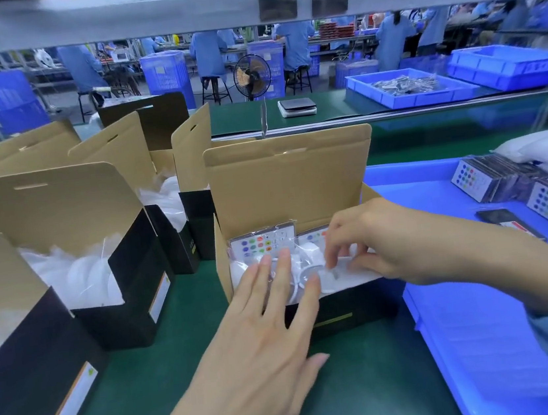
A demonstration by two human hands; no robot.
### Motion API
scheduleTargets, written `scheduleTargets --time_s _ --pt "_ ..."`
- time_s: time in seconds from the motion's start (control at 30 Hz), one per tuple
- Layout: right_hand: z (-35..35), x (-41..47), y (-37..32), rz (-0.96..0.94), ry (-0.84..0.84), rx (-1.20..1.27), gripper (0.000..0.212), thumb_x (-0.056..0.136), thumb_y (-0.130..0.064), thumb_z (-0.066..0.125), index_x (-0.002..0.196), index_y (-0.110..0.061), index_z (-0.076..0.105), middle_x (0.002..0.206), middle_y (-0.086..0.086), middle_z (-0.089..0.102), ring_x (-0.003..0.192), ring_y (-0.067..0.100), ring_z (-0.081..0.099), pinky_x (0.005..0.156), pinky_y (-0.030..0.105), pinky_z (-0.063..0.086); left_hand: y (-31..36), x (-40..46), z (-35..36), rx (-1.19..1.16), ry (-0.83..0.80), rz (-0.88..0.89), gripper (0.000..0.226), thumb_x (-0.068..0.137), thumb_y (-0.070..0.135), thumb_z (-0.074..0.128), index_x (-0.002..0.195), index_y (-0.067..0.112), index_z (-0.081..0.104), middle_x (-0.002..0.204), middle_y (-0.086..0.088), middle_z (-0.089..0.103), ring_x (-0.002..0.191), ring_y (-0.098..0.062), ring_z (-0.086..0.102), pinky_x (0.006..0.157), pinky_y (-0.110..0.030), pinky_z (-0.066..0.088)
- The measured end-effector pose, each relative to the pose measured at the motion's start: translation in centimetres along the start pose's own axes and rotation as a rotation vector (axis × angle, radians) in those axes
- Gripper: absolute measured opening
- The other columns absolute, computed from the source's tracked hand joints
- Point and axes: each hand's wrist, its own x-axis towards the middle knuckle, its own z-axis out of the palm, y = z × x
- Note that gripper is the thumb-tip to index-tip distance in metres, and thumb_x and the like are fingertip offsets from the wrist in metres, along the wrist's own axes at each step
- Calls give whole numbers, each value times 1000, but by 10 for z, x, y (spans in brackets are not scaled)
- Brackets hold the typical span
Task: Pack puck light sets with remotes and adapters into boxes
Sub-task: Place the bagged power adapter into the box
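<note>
Pucks (302,267), bagged white, sit in open box (292,184) right under my hands. My left hand (263,329) lies flat, fingers straight, pressing bag down so contents settle below rim. My right hand (370,240) pinches bag edge beside it, likely tucking loose plastic in. Behind fingers, two remotes (263,243) stand against back wall, kept upright to save room. Right of grip, tray (448,289) holds more remotes within reach. Left of grip, other boxes (123,260) wait open, already holding white bags.
</note>
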Motion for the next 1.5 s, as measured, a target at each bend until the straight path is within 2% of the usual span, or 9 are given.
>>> scheduleTargets --time_s 0.17,0.3,0.53,0.63,0.83,1.13,1.23,1.4,1.5 --pt "-5 7 1 6 74 -142 29 82 0 57 98 -21 70 94 -14 60 85 10 51 81 34 48 -5 4 -7 -104 23 -18 70 70 59 80 118 10 72 128 -26 63 120 -40 62 97 -50 52" --pt "-11 3 -3 -20 -102 -228 23 88 -12 55 97 -24 73 98 -12 66 89 13 56 81 37 49 -3 14 -8 -297 71 -80 48 87 58 55 90 14 74 120 -15 70 120 -35 63 92 -46 55" --pt "-5 47 -7 -146 113 -109 30 95 -13 56 123 -17 65 125 -2 63 114 17 56 95 36 44 6 26 0 -550 258 -251 51 94 52 46 70 13 71 98 -2 72 105 -26 69 87 -26 45" --pt "9 66 -8 -141 50 -178 33 98 -14 52 129 -18 61 127 2 60 116 21 52 97 38 42 5 28 0 -605 281 -319 47 92 49 49 77 12 72 97 -2 69 89 -24 68 75 -30 47" --pt "13 67 -6 -80 100 -201 31 98 -18 52 125 -28 65 120 -5 62 111 21 56 86 35 47 0 24 0 -595 270 -255 44 98 39 39 91 15 75 117 -9 68 108 -30 59 86 -34 52" --pt "20 71 -18 -65 -107 -529 24 99 -16 50 121 -18 61 117 3 42 108 24 46 79 40 51 -1 30 2 -310 361 -303 44 97 36 42 77 11 72 79 -9 62 70 -32 55 57 -38 47" --pt "12 64 -14 -105 -92 -351 29 96 -11 50 121 -16 63 117 3 52 106 22 52 86 40 48 1 30 1 -389 364 -304 42 97 36 44 82 8 72 77 -7 61 71 -31 56 59 -42 49" --pt "-14 11 -4 -165 263 104 23 95 -25 61 116 -20 70 102 -11 67 89 0 58 83 14 43 -1 27 -2 -646 390 -295 25 89 27 63 73 8 70 79 2 65 72 -21 60 61 -30 45" --pt "-3 -15 -9 -245 251 135 18 90 -27 67 104 -19 75 97 -10 70 86 2 63 78 20 50 -2 26 2 -550 402 -270 32 94 31 62 72 9 71 77 1 64 70 -25 60 56 -37 51"
